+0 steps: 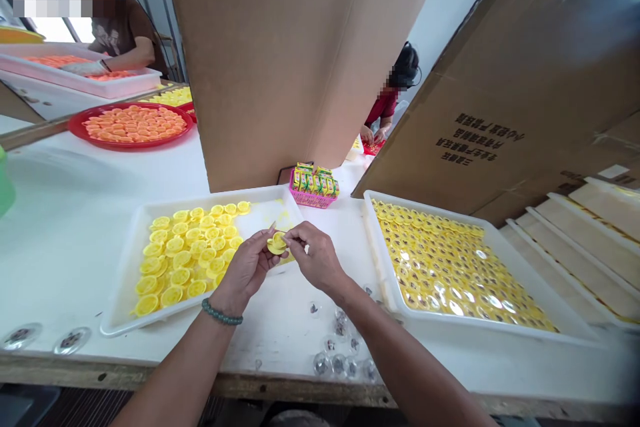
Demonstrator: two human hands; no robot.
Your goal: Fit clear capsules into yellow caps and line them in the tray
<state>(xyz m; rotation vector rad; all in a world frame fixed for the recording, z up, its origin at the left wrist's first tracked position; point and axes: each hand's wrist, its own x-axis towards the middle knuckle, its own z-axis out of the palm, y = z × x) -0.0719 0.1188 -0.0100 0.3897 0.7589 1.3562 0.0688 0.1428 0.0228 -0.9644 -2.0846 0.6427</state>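
My left hand grips a small yellow round plastic piece over the inner end of the left tray. Pinched together, the thumb and fingers of my right hand close on the right edge of that same piece. The shallow white tray to the left bears many loose yellow round pieces. Clear domed discs with dark printed marks lie on the table below my right wrist. In the white tray on the right, yellow pieces with shiny clear covers stand in dense rows.
A pink basket of small yellow-green packets stands behind my hands. Cardboard sheets rise at the back. A red tray of orange pieces sits far left. Two clear discs lie near the front edge. Two co-workers handle pieces beyond.
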